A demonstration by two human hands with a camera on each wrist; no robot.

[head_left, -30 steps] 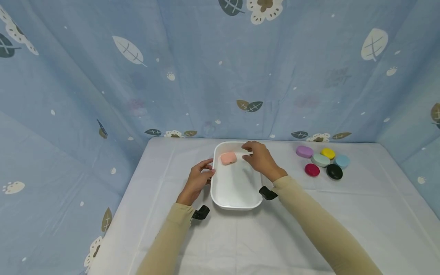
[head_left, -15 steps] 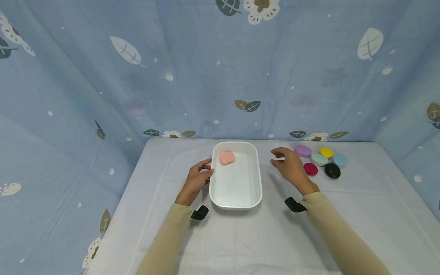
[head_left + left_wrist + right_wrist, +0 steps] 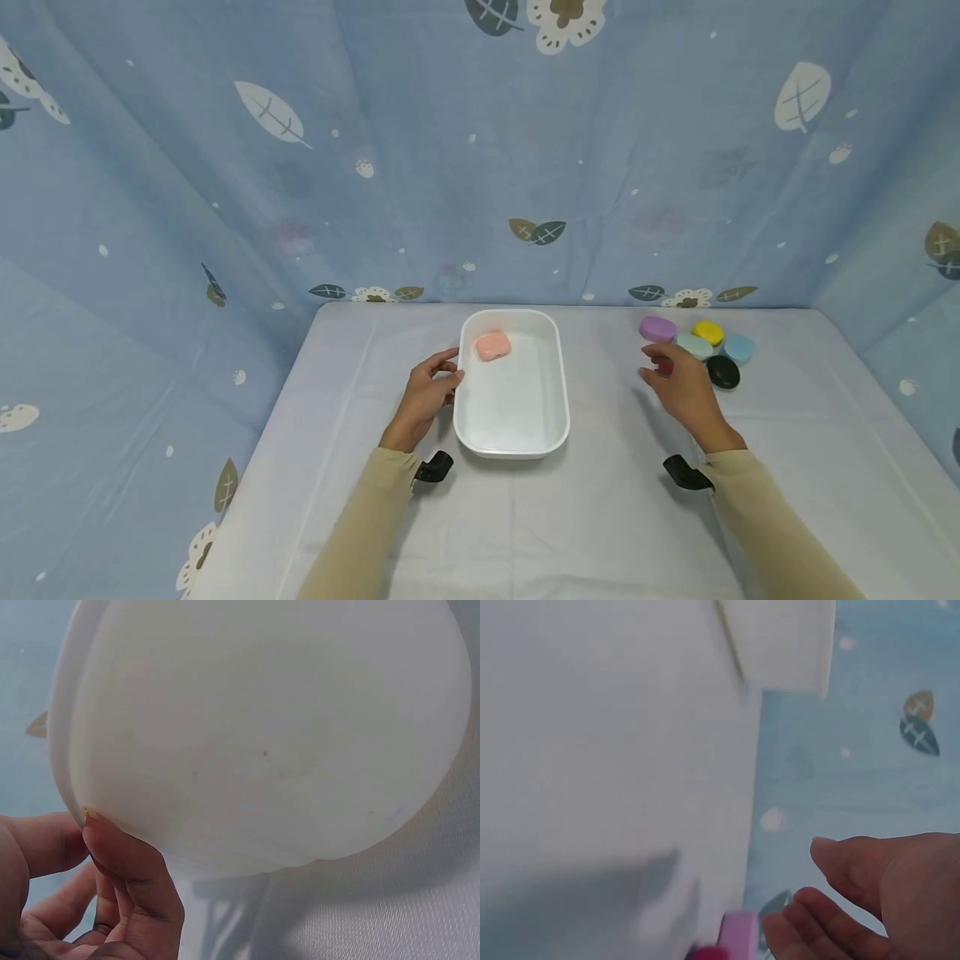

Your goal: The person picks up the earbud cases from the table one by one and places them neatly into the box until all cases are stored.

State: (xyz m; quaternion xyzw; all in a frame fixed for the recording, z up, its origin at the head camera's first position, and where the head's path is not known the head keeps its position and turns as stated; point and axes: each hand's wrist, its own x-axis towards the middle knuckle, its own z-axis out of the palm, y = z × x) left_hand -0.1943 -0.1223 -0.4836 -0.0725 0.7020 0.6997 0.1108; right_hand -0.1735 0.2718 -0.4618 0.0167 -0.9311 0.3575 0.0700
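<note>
A white rectangular tray (image 3: pixel 513 408) stands on the table. My left hand (image 3: pixel 423 398) pinches its left rim between thumb and fingers; the left wrist view shows the fingers (image 3: pixel 131 859) right at the rim. Inside the tray, toward the back left, lies a pink block (image 3: pixel 492 345) like a bar of soap. My right hand (image 3: pixel 684 390) is over a red oval piece (image 3: pixel 663 367), thumb and fingers apart and partly hiding it. From the right wrist view, the red piece (image 3: pixel 709 952) and a purple one (image 3: pixel 739 936) show below the hand, which holds nothing.
Around the red piece lie similar rounded pieces: purple (image 3: pixel 658 328), yellow (image 3: pixel 708 332), pale green (image 3: pixel 694 346), light blue (image 3: pixel 739 349) and black (image 3: pixel 723 372). A blue patterned curtain (image 3: pixel 420 167) hangs behind the white-covered table (image 3: pixel 615 517).
My right hand has left the tray and travelled right to the red piece. My left hand keeps its hold on the rim, and the pink block stays in the tray.
</note>
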